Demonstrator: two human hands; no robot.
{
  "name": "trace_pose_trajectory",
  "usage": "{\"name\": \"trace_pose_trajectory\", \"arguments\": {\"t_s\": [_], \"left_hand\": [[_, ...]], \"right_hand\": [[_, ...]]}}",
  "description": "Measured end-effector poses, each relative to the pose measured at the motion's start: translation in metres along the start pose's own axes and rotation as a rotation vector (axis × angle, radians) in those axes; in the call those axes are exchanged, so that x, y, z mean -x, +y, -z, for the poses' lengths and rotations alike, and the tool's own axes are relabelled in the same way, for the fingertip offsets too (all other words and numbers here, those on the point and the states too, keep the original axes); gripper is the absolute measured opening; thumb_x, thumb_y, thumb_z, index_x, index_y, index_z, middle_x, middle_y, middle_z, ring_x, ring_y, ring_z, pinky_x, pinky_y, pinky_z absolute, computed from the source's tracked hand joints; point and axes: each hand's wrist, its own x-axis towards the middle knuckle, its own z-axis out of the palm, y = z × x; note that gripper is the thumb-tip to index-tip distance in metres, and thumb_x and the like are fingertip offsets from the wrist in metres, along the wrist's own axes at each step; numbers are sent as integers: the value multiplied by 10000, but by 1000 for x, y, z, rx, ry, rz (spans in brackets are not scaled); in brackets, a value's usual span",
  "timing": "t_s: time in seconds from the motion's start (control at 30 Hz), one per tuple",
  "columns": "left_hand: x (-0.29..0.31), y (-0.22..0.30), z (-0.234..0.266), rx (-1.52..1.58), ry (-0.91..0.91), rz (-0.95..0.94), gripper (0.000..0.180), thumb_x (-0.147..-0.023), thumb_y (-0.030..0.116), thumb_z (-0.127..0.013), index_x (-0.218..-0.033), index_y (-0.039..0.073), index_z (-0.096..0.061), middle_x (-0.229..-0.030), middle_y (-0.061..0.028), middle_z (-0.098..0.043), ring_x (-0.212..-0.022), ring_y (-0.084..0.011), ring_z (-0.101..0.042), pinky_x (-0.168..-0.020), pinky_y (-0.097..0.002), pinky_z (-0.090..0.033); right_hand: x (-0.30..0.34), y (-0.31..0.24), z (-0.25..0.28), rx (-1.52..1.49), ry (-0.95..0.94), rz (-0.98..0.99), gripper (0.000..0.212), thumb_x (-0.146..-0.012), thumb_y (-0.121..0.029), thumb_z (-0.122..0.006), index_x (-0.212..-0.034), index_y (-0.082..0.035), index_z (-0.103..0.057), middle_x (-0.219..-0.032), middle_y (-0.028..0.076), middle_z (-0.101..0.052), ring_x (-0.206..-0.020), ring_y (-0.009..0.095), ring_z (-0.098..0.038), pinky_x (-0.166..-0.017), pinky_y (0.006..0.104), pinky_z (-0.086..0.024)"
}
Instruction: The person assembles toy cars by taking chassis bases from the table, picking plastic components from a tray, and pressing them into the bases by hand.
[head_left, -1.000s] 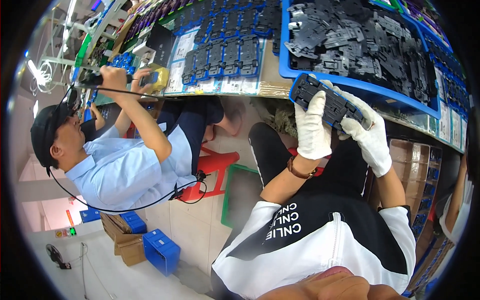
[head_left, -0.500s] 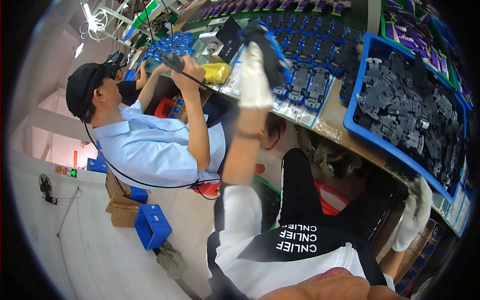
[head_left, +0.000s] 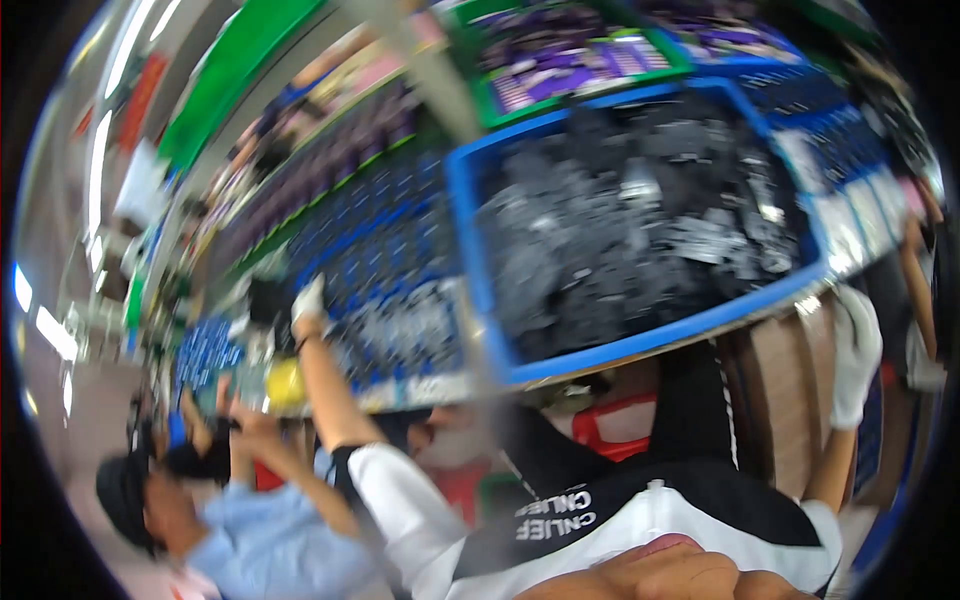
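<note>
My left hand is at the rows of blue-and-black casings; blur hides whether its fingers grip anything. My right hand, loosely open and empty, is near the blue bin. A hasty sweep could knock casings askew.

Purple parts lie in a green crate, top centre. A red stool is partly hidden. Lower left, blurred: a co-worker wearing a black cap.
</note>
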Motion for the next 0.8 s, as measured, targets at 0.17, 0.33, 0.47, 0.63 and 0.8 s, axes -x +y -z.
{"name": "trace_pose_trajectory", "arguments": {"t_s": [0.17,0.33,0.47,0.63,0.8], "left_hand": [[-40,-85,12,357,118,179,360,-927,286,-534,-1141,22,-651,-1147,-98,-665,-1052,-202,-603,-929,-331,-433],[-10,-29,34,504,360,99,335,-941,240,-549,-1175,8,-609,-1161,-101,-644,-1063,-188,-583,-940,-312,-431],[86,142,40,860,172,-141,444,-946,299,-549,-1314,52,-520,-1346,-111,-530,-1259,-190,-473,-1046,-405,-350],[266,261,40,1024,94,-475,338,-987,283,-478,-1194,30,-560,-1166,-115,-608,-1075,-226,-575,-933,-384,-447],[395,304,-24,1675,-626,-409,434,-968,305,-516,-1300,27,-481,-1255,-168,-547,-1176,-296,-533,-998,-430,-433]], "right_hand": [[-55,54,-11,-81,126,33,142,-882,23,-585,-1019,46,-619,-959,127,-636,-865,201,-619,-790,283,-479],[-145,164,-64,411,157,-25,334,-851,-246,-644,-1133,-71,-605,-1000,190,-642,-897,364,-618,-794,443,-484],[-167,272,-68,456,62,-97,333,-849,-261,-652,-1118,-69,-603,-894,218,-663,-832,386,-635,-749,431,-490],[-179,275,-57,380,161,132,262,-905,-212,-615,-1118,-60,-598,-968,191,-654,-844,303,-638,-738,349,-482],[-141,107,-7,12,133,116,276,-928,-82,-596,-1198,-29,-586,-938,33,-635,-725,72,-554,-647,222,-458]]}}
